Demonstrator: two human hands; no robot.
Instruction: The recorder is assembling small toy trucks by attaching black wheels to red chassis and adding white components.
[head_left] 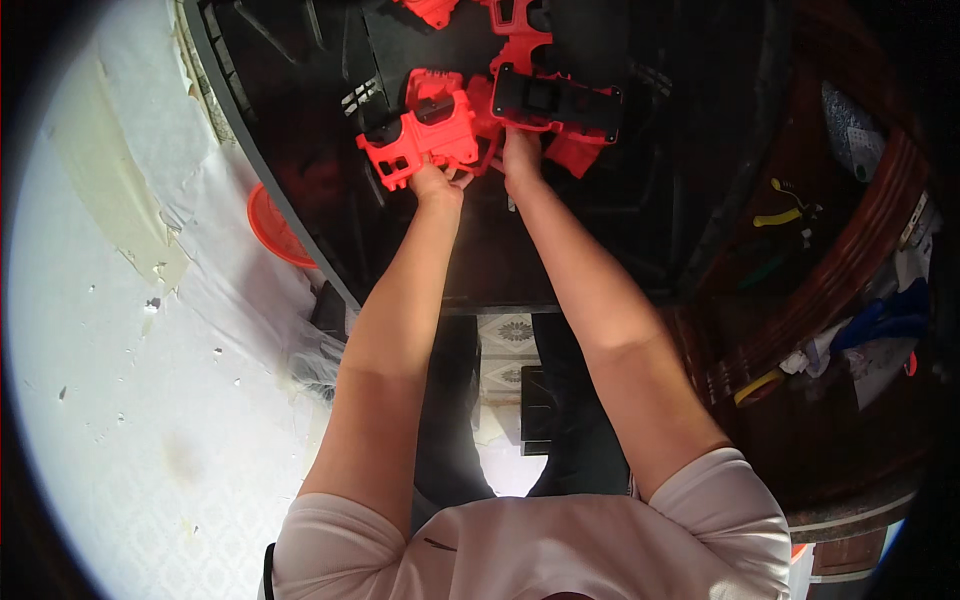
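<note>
Both my arms reach forward over a black tray-like surface (490, 265). My left hand (438, 184) holds the near edge of a bright red moulded plastic part (420, 140) with square cut-outs and curved notches. Its fingers are partly under the part. My right hand (521, 158) grips a red plastic part with a black rectangular panel (570, 105) on top, from its near left side. Most of that hand's fingers are hidden beneath it. More red plastic pieces (520, 50) lie just beyond and between my hands.
A raised edge (265, 180) bounds the black surface on the left, with an orange-red basin (275, 225) beside it. To the right, a dark wooden surface (780, 350) holds yellow-handled pliers (778, 217) and a blue cloth-like item (885, 315). White sheeting (150, 400) covers the left side.
</note>
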